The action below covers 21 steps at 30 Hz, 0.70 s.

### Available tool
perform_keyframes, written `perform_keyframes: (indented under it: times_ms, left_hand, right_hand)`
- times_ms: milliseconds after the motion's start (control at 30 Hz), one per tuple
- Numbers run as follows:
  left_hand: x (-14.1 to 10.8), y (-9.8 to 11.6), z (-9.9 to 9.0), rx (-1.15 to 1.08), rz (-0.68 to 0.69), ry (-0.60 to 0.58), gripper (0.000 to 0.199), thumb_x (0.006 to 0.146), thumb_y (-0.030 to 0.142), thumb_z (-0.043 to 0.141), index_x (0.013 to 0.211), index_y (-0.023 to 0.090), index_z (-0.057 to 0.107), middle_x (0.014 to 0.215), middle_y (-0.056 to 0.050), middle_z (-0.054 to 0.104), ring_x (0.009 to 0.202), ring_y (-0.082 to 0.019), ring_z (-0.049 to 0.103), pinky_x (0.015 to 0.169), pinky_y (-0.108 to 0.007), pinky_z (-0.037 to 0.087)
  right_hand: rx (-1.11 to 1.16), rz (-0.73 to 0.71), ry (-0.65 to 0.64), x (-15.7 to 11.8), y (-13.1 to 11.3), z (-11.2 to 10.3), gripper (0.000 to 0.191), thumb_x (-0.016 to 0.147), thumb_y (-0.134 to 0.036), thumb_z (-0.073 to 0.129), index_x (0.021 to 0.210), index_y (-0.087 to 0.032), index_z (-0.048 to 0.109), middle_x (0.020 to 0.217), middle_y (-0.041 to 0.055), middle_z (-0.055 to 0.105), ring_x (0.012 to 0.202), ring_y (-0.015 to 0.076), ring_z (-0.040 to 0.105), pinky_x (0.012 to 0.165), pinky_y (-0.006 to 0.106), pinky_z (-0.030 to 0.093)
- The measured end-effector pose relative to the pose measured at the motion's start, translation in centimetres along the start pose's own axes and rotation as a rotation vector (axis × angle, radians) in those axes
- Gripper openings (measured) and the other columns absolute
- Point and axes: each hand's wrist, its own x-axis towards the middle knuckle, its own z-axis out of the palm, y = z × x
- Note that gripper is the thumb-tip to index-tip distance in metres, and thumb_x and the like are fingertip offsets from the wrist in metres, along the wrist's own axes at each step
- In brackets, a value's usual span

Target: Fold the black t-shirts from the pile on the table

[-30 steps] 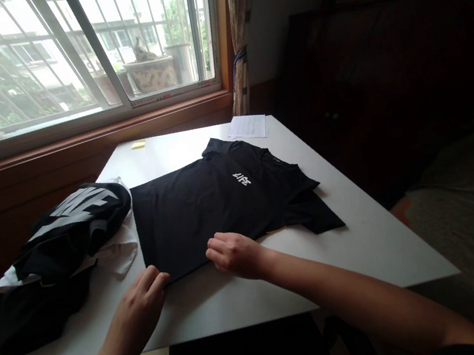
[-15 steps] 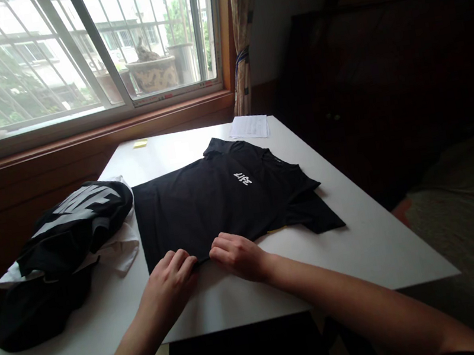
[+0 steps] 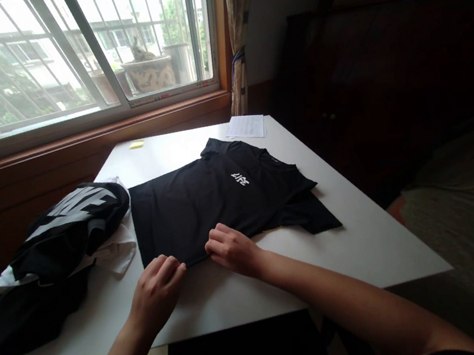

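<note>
A black T-shirt [image 3: 192, 211] lies spread across the white worktop [image 3: 349, 261], its hem toward the left, its neckline toward the right and white "LIFE" lettering on the chest. Both hands grip its near side edge: the left hand [image 3: 157, 286] has its fingers curled on the cloth close to the hem corner, and the right hand [image 3: 233, 251] pinches the same edge farther along toward the sleeve, a short gap between them. Just beside the hem sits a heap of black and white clothes [image 3: 57, 248]. Yellow sticky notes [image 3: 137, 144] and printed papers [image 3: 246, 127] lie near the worktop's far edge, below a barred window [image 3: 112, 47].
</note>
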Motion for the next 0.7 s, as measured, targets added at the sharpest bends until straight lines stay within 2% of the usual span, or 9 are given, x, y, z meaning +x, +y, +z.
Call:
perform_keyframes:
  times_ms: [133,333,500,600,700]
  left_hand:
    - [-0.1,-0.4,0.1,-0.006,-0.027,0.013,0.026,0.098,0.008,0.048,0.08,0.018,0.063,0.079,-0.003,0.056,0.07,-0.016,0.045,0.065,-0.03,0.038]
    - [-0.7,-1.2,0.3,-0.028,-0.091,0.021,0.029,0.099,0.011,0.049,0.073,0.019,0.059,0.078,-0.003,0.054,0.071,-0.016,0.046,0.066,-0.029,0.039]
    - [-1.3,-1.7,0.4,-0.054,-0.137,0.043,0.025,0.098,0.011,0.052,0.075,0.019,0.057,0.079,-0.003,0.053,0.073,-0.016,0.046,0.07,-0.03,0.04]
    - [-1.5,-1.7,0.5,-0.05,-0.134,0.034,0.026,0.098,0.011,0.052,0.074,0.019,0.056,0.078,-0.002,0.053,0.072,-0.016,0.046,0.07,-0.03,0.039]
    - [-1.5,-1.7,0.5,-0.038,-0.134,0.016,0.026,0.098,0.011,0.051,0.074,0.02,0.056,0.078,-0.002,0.053,0.072,-0.016,0.046,0.069,-0.03,0.039]
  right_hand:
    - [0.004,0.042,-0.08,-0.2,1.0,-1.0,0.011,0.088,-0.013,0.066,0.089,-0.02,0.058,0.097,0.0052,0.058,0.092,0.0215,0.05,0.082,0.032,0.042]
    - [0.019,0.112,-0.188,-2.3,4.1,-2.7,0.012,0.087,-0.016,0.071,0.088,-0.02,0.059,0.09,0.0033,0.061,0.086,0.0192,0.054,0.077,0.029,0.042]
    - [0.083,0.173,-0.176,-4.1,5.9,-3.7,0.01,0.088,-0.02,0.073,0.087,-0.019,0.063,0.088,0.003,0.063,0.085,0.018,0.057,0.077,0.028,0.044]
    - [0.157,0.172,-0.141,-4.3,5.8,-4.2,0.009,0.095,-0.026,0.067,0.091,-0.018,0.067,0.091,0.0045,0.064,0.086,0.0175,0.059,0.08,0.028,0.046]
    - [0.19,0.151,-0.137,-4.3,5.4,-4.2,0.011,0.098,-0.025,0.063,0.094,-0.018,0.07,0.095,0.0056,0.065,0.089,0.0169,0.061,0.082,0.028,0.047]
